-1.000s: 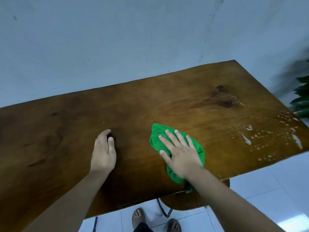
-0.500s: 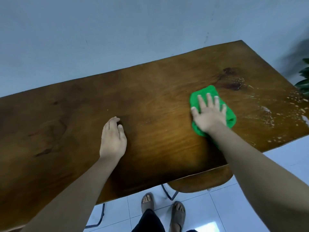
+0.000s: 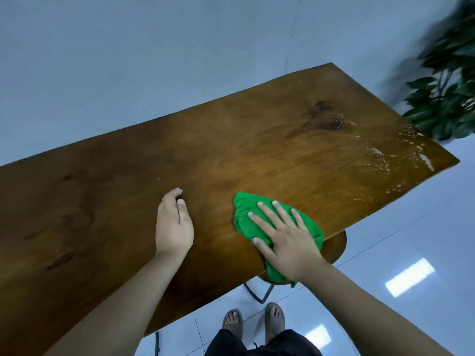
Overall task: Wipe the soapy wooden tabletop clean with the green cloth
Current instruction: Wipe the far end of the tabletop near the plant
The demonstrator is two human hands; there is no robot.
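The green cloth (image 3: 246, 209) lies bunched on the wooden tabletop (image 3: 128, 188) near its front edge, with one end hanging over that edge. My right hand (image 3: 285, 240) presses flat on the cloth with fingers spread and straight. My left hand (image 3: 173, 222) rests on the bare wood just left of the cloth, fingers together and relaxed. White soap streaks and foam spots (image 3: 380, 155) cover the table's right end, beyond the cloth.
A round wooden stool (image 3: 334, 247) on metal legs stands under the table's front edge. A leafy plant (image 3: 447, 98) stands past the right end. A grey wall runs behind the table. My feet in sandals (image 3: 254, 322) stand on white floor tiles.
My right hand has drawn the cloth back from the middle-right of the table to the front edge. My left hand stays in place on the wood.
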